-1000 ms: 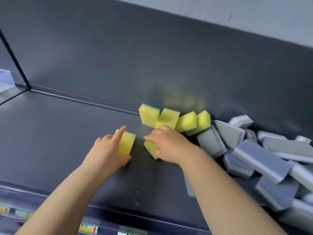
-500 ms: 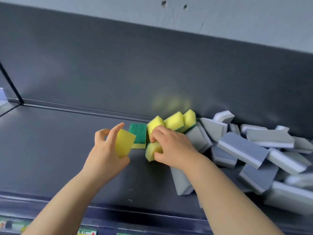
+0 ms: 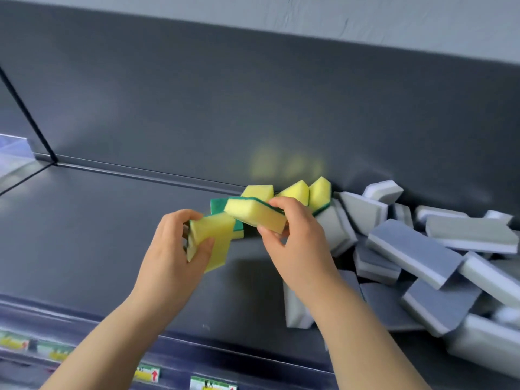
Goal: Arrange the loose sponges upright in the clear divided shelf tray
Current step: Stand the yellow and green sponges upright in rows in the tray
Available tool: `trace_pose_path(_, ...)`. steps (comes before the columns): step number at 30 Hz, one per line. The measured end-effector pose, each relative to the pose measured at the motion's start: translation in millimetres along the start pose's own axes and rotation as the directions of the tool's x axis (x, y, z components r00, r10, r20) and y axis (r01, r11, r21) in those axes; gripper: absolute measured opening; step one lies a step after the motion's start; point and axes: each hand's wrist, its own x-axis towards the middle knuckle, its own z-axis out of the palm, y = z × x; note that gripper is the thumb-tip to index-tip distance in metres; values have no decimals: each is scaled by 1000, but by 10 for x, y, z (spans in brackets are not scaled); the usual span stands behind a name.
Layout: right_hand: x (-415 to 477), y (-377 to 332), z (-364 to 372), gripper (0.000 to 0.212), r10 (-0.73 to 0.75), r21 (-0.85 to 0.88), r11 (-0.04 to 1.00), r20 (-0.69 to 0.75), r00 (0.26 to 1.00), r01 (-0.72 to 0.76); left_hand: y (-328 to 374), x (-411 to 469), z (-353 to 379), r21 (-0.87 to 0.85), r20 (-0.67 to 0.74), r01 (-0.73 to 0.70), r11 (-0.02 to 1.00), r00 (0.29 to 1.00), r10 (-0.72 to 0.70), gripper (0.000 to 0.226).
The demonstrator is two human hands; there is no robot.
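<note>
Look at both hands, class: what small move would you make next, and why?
Probably bring the two held sponges together, face to face. The left hand grips one yellow sponge and the right hand holds a second yellow-and-green sponge just above it, nearly touching; no clear tray shows in the view yet.
</note>
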Motion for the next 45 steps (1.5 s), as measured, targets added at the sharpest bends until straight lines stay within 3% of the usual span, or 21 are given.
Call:
trace_pose_path(3, -24, -122, 17, 30, -38, 27, 999, -79, 996, 40, 47, -31, -134, -27, -65, 28, 999, 997, -30, 48)
trace_pose_path(7, -64, -364, 119, 33, -82, 55, 994, -129, 988, 90, -46, -133, -517, 64, -113, -53, 997, 992, 60, 53)
trace_pose_path(13, -298, -901, 860, 28, -162, 101, 982, 22, 987, 159, -445, -380, -1418, 206, -152, -68, 976, 983, 101, 34)
trace_pose_path(19, -699, -1748, 1850, 34, -215, 137, 972, 212, 953, 189, -1239, -904, -2639, 393, -92, -62, 918, 990, 106, 38)
trace_pose_path(30, -1228, -3052, 3483, 39, -365, 192, 930, 400, 841, 313, -2392, -1731, -4262, 424, -304, 256, 869, 944, -131, 50)
trace_pose_path(35, -931, -3310, 3802, 37, -350, 228, 933, 405, 845, 278, -2713, -1507, -4560, 387, -341, 204, 899, 938, -66, 37)
trace_pose_path(45, 366, -3777, 4641, 31, -321, 286, 928, 287, 902, 239, -3345, -47, -5282, 398, -430, 104, 911, 899, 86, 40)
